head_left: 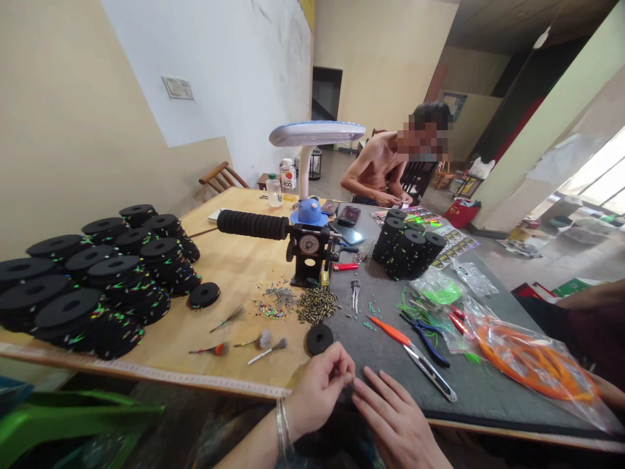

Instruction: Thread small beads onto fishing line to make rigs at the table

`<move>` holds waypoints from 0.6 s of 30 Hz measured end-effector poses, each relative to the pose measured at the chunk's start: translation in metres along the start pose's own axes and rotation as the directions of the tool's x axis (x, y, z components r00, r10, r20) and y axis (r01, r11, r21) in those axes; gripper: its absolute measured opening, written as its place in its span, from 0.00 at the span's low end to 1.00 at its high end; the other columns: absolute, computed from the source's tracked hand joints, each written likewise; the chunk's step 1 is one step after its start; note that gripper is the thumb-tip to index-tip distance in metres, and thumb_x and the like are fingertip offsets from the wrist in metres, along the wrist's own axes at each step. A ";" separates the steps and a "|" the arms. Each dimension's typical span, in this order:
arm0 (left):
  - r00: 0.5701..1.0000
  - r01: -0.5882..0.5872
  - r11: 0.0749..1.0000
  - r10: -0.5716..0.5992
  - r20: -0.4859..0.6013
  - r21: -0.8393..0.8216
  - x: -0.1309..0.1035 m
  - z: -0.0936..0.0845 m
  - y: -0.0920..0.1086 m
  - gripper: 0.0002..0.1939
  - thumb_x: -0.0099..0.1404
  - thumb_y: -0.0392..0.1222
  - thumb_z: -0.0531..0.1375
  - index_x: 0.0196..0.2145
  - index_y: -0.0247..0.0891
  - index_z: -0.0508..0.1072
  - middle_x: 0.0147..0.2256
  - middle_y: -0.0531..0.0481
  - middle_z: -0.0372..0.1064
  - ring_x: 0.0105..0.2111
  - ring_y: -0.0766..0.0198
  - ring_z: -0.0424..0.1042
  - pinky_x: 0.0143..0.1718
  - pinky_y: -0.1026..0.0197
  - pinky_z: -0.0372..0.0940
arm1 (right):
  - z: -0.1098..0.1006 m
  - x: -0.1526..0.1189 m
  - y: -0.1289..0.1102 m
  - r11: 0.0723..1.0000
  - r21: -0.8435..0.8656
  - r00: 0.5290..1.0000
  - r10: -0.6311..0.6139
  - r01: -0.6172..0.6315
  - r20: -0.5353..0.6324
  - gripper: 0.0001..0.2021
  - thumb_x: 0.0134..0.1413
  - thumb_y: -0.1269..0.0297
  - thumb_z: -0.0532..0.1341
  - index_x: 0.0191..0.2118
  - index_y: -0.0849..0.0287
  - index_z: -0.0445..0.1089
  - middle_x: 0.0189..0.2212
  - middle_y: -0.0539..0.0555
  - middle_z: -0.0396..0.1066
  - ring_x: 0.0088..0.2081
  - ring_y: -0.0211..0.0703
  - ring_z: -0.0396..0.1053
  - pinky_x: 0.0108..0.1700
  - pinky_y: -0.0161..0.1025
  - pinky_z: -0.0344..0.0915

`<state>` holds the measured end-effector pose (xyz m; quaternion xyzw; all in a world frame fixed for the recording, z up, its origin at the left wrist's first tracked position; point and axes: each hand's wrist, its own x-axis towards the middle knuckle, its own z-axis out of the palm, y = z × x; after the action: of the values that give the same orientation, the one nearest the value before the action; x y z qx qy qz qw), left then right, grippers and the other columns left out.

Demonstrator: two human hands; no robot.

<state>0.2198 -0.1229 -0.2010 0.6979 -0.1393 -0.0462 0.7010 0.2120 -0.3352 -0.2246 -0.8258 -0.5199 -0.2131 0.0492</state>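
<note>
My left hand (325,391), with bangles at the wrist, is closed in a pinch at the table's front edge. Whatever lies between its fingertips is too small to make out. My right hand (390,413) has its fingers stretched out, and the tip of one meets the left fingertips. Just beyond the left hand lies a black foam spool (320,339) with a centre hole. Behind it are a heap of small brass-and-black pieces (317,305), scattered coloured beads (271,309) and grey pieces (282,296). Several small brushes (267,350) rest to the left.
Stacked foam spools (112,270) fill the left side. A winding device (308,251) and a lamp (305,208) stand mid-table. Rightward lie a utility knife (415,358), pliers (427,339), bagged orange tubing (527,358) and more spools (410,244). A person (385,169) sits across; another's arm (596,299) shows at right.
</note>
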 end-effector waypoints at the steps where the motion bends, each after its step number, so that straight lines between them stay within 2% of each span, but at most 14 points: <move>1: 1.000 -0.003 1.000 0.003 0.003 -0.006 0.000 0.000 0.000 0.10 0.62 0.36 0.54 0.27 0.41 0.56 0.27 0.54 0.61 0.28 0.66 0.59 0.32 0.65 0.57 | -0.001 0.000 0.000 1.000 0.006 1.000 0.002 -0.002 -0.003 0.27 0.53 0.78 0.51 0.59 0.59 0.62 0.62 0.50 0.59 0.65 0.50 0.50 0.62 0.50 0.58; 9: 1.000 -0.014 1.000 0.013 0.017 0.025 -0.001 -0.001 -0.002 0.09 0.62 0.35 0.54 0.27 0.41 0.56 0.28 0.54 0.61 0.29 0.66 0.60 0.33 0.64 0.57 | -0.003 0.000 0.001 1.000 0.013 1.000 -0.006 0.006 0.004 0.27 0.53 0.77 0.52 0.59 0.59 0.62 0.62 0.49 0.59 0.65 0.50 0.49 0.63 0.49 0.57; 18: 1.000 0.011 0.998 -0.010 0.013 -0.057 0.000 -0.001 0.000 0.11 0.63 0.39 0.56 0.26 0.41 0.55 0.27 0.54 0.61 0.28 0.66 0.59 0.32 0.65 0.57 | -0.002 0.000 0.000 0.999 0.045 1.000 0.022 -0.022 -0.006 0.27 0.53 0.79 0.51 0.59 0.58 0.63 0.61 0.51 0.60 0.65 0.48 0.50 0.62 0.48 0.58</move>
<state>0.2203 -0.1219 -0.2007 0.6782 -0.1385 -0.0582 0.7193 0.2111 -0.3356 -0.2227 -0.8295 -0.5152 -0.2033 0.0719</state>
